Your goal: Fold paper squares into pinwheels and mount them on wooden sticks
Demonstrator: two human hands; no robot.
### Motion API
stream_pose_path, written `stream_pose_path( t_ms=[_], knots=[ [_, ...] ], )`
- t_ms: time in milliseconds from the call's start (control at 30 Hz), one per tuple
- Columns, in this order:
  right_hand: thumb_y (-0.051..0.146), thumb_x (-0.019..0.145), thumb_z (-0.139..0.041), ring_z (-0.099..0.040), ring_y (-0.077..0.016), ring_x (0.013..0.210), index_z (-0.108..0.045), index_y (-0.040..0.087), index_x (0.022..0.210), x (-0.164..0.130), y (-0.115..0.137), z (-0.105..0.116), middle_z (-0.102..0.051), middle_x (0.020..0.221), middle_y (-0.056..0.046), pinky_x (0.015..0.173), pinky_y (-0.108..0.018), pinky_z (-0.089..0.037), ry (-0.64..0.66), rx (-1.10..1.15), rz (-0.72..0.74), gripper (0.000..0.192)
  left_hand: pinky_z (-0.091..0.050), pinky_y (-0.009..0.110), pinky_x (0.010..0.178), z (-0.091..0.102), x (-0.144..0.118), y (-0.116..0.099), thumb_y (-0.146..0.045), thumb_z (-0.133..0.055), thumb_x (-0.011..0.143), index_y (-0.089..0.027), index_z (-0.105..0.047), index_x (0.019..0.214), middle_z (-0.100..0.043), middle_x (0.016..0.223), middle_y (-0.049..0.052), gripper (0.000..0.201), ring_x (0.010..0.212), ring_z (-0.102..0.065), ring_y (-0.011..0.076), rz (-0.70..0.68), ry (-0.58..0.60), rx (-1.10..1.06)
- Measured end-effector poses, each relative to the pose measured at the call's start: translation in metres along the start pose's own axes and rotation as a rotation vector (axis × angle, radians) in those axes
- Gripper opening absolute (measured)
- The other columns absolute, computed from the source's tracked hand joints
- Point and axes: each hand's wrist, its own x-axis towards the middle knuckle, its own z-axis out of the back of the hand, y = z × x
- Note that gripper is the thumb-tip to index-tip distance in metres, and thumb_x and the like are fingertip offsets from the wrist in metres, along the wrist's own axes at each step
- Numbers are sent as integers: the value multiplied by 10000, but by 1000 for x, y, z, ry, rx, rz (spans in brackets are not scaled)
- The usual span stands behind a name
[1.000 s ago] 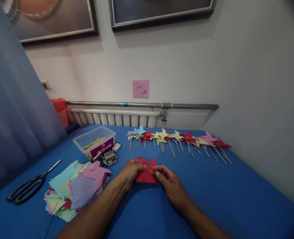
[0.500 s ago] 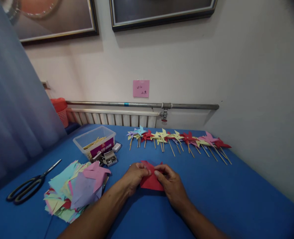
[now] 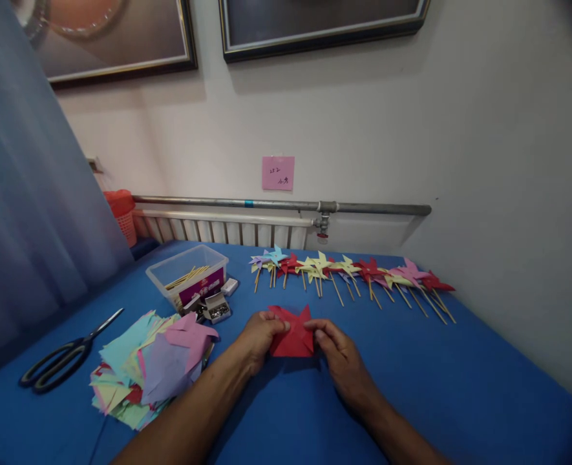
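Head: red paper partly behind left hand

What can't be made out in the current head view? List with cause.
All in the head view:
Left edge of the red folded-paper piece: partly covered by the left hand.
Whether the right hand pinches that piece: its own fingers hide the contact.
Lower sheets of the multicoloured paper pile: covered by upper ones.
Metal bits in the small open cardboard box: too small to count.
Black-framed rectangular picture: cut off by the top edge.
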Motion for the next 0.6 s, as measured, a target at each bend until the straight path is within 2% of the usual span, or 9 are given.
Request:
stream_pose_path(
  t_ms=[167,267,367,600],
  knots=[
    [425,873,-579,-602,-204,825,-676,222,1053,1,-6,-1,-681,905,-25,768,-311,-474,47,61,-4,288,-369,241,519,3,2,0,-200,-757,535,-162,-547,614,-599,555,-5,228,482,-509,108,15,-20,16],
    [457,880,-601,-595,-195,791,-687,216,986,1,-9,-3,-676,861,-20,738,-303,-468,46,58,13,277,-339,237,501,3,3,3,-205,-744,542,-165,-546,604,-578,525,-11,211,463,-475,99,13,-33,65],
    [455,888,-603,-600,-197,783,-706,211,938,1,-7,-3,-682,829,-21,751,-315,-473,65,31,44,269,-317,241,483,0,2,4,-226,-711,566,-153,-590,627,-580,517,0,154,442,-456,97,12,10,137],
    [453,854,-638,-645,-227,830,-730,228,946,0,2,-5,-715,834,-30,813,-348,-499,36,27,37,260,-298,230,461,-8,-5,1,-175,-686,517,-166,-562,574,-540,482,-22,137,411,-431,81,16,27,177]
  ],
)
